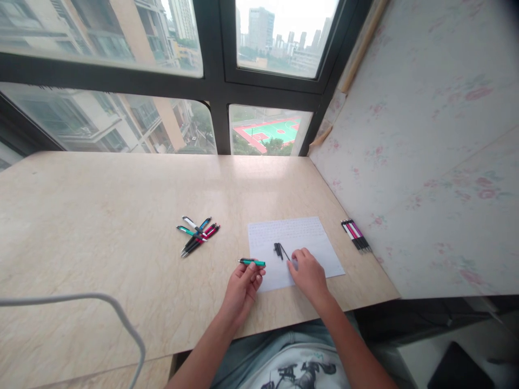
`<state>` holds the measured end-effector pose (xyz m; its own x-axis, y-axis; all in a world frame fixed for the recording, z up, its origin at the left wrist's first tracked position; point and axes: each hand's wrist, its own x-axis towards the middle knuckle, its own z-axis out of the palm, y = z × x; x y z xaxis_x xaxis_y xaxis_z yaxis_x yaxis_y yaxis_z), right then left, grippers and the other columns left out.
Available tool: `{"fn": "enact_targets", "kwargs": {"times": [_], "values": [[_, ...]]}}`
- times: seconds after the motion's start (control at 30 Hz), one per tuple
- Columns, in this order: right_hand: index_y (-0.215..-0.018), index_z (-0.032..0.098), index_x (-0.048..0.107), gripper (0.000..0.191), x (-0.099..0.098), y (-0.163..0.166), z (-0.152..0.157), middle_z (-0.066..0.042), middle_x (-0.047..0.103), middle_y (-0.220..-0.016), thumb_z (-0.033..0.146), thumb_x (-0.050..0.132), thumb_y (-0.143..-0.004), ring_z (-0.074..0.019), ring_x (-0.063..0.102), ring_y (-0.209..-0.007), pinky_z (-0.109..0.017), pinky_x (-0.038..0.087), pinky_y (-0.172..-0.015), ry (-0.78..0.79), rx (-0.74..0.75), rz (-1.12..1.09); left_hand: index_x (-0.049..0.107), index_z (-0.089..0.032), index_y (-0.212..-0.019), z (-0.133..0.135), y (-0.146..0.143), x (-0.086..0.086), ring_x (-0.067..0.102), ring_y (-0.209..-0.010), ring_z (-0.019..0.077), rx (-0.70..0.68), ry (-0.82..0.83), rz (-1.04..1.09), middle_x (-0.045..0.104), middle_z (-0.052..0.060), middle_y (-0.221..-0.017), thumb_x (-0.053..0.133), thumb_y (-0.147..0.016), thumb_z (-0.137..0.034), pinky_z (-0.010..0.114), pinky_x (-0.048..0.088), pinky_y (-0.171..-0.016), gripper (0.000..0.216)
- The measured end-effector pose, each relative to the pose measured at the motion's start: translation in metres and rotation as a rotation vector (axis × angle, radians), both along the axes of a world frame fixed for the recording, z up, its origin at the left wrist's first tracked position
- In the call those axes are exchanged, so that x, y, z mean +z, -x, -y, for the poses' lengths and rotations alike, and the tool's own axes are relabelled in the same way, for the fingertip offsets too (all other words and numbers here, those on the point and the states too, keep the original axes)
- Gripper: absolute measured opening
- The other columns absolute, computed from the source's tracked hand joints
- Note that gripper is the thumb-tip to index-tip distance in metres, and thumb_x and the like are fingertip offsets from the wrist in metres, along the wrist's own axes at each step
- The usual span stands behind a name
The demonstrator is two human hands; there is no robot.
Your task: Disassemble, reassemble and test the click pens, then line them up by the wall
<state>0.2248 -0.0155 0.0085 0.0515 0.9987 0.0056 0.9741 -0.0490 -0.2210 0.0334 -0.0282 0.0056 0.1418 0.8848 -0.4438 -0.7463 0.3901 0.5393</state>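
My left hand (243, 289) is closed around the green barrel of a pen (254, 263), which has a dark clip and points left, just off the paper's left edge. Over the right half of the written sheet (316, 259), my right hand (308, 273) has its fingers curled, with thumb and fingertip at the lower end of a thin dark pen refill (285, 251). Beside the refill lie small black pen parts (278, 250), side by side on the paper. Exactly how the fingertips meet the refill is hard to see.
A loose pile of several pens (198, 236) lies to the left on the marble-patterned tabletop (121, 205). Several more pens (356, 236) form a neat row by the papered wall (438, 162). A grey cable (121, 316) arches across the lower left. Windows stand behind.
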Motion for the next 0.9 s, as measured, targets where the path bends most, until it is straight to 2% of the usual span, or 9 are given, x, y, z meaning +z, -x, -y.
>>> {"fn": "enact_targets", "kwargs": {"times": [0.2, 0.3, 0.43, 0.57, 0.63, 0.77, 0.9], "values": [[-0.081, 0.020, 0.058, 0.012, 0.000, 0.003, -0.006, -0.004, 0.060, -0.088, 0.025, 0.052, -0.090, -0.0164, 0.058, -0.081, -0.025, 0.033, -0.059, 0.040, -0.027, 0.051, 0.066, -0.011, -0.082, -0.001, 0.001, -0.003, 0.062, -0.067, 0.0072, 0.027, -0.003, -0.036, 0.068, 0.005, -0.081, 0.080, -0.069, -0.024, 0.013, 0.051, -0.060, 0.023], [-0.079, 0.019, 0.058, 0.013, -0.002, -0.001, -0.008, -0.005, 0.061, -0.088, 0.024, 0.051, -0.090, -0.0171, 0.058, -0.080, -0.025, 0.033, -0.058, 0.009, -0.048, 0.022, 0.066, -0.012, -0.082, -0.002, 0.001, -0.002, 0.061, -0.065, 0.0064, 0.042, 0.000, -0.054, 0.067, 0.004, -0.079, 0.081, -0.068, -0.026, 0.012, 0.051, -0.059, 0.025], [-0.079, 0.020, 0.057, 0.015, 0.000, -0.011, -0.008, -0.005, 0.064, -0.081, 0.023, 0.047, -0.090, -0.0181, 0.059, -0.075, -0.027, 0.038, -0.060, -0.069, -0.026, -0.211, 0.065, -0.012, -0.081, -0.003, 0.002, 0.000, 0.061, -0.064, 0.0061, 0.041, -0.008, -0.064, 0.067, 0.003, -0.076, 0.081, -0.068, -0.028, 0.011, 0.050, -0.058, 0.026], [-0.089, 0.020, 0.059, 0.010, 0.011, -0.018, -0.005, -0.002, 0.066, -0.075, 0.026, 0.052, -0.086, -0.0163, 0.061, -0.067, -0.027, 0.046, -0.062, -0.013, 0.041, -0.660, 0.065, -0.012, -0.079, -0.004, 0.003, 0.001, 0.061, -0.063, 0.0062, 0.066, -0.014, -0.060, 0.067, 0.003, -0.076, 0.081, -0.068, -0.029, 0.011, 0.050, -0.057, 0.025], [-0.096, 0.019, 0.061, 0.016, 0.019, -0.018, -0.002, -0.002, 0.067, -0.077, 0.028, 0.056, -0.083, -0.0163, 0.062, -0.068, -0.026, 0.048, -0.060, -0.002, 0.070, -0.789, 0.065, -0.012, -0.079, -0.005, 0.004, 0.001, 0.062, -0.064, 0.0067, 0.081, -0.016, -0.058, 0.068, 0.004, -0.077, 0.080, -0.069, -0.028, 0.011, 0.050, -0.057, 0.024], [-0.087, 0.020, 0.066, 0.011, 0.037, -0.014, 0.002, -0.004, 0.067, -0.083, 0.026, 0.058, -0.083, -0.0163, 0.062, -0.075, -0.026, 0.048, -0.060, -0.030, 0.184, -0.808, 0.067, -0.011, -0.083, -0.006, 0.006, -0.001, 0.064, -0.071, 0.0088, 0.099, -0.021, -0.048, 0.069, 0.006, -0.083, 0.078, -0.072, -0.023, 0.012, 0.052, -0.060, 0.019], [-0.084, 0.021, 0.069, 0.012, 0.048, -0.011, 0.003, -0.003, 0.066, -0.080, 0.024, 0.057, -0.085, -0.0153, 0.060, -0.071, -0.026, 0.047, -0.060, -0.077, 0.263, -0.756, 0.067, -0.011, -0.083, -0.006, 0.007, -0.004, 0.065, -0.075, 0.0097, 0.117, -0.016, -0.030, 0.069, 0.007, -0.085, 0.076, -0.074, -0.018, 0.013, 0.053, -0.063, 0.014]]}}
